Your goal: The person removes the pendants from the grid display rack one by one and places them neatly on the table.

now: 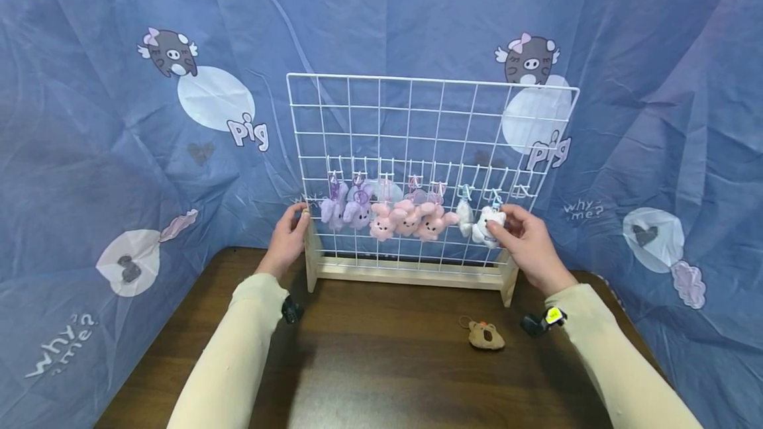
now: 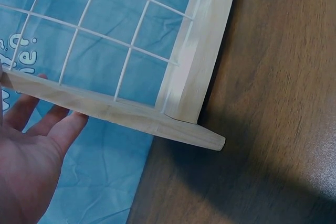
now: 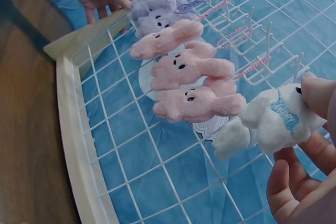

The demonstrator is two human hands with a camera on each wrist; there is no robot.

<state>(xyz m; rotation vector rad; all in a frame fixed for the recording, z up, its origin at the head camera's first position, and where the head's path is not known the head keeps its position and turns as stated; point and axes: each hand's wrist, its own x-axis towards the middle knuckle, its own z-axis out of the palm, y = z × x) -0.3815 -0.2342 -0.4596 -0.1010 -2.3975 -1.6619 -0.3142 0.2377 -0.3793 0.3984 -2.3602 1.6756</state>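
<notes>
My right hand (image 1: 529, 247) pinches a small white plush keychain (image 3: 281, 116) between the thumb in front and the fingers behind. This plush has light blue lettering and hangs by a blue strap from a hook on the white wire grid rack (image 1: 432, 81). Another white plush (image 1: 464, 218) hangs just left of it, turned sideways. My left hand (image 1: 289, 238) grips the wooden side post (image 2: 105, 106) at the rack's left end, its fingers reaching behind the wood. Three pink plush keychains (image 1: 383, 222) hang mid-row, and two purple ones (image 1: 359, 212) hang at the left.
A bare white hook (image 1: 520, 191) sits at the row's right end. On the brown table (image 1: 381, 363) lies a brown plush keychain (image 1: 486, 336) with a loop, in front of the rack's wooden base bar (image 1: 411, 274). Blue printed fabric (image 1: 381, 12) hangs behind and at both sides.
</notes>
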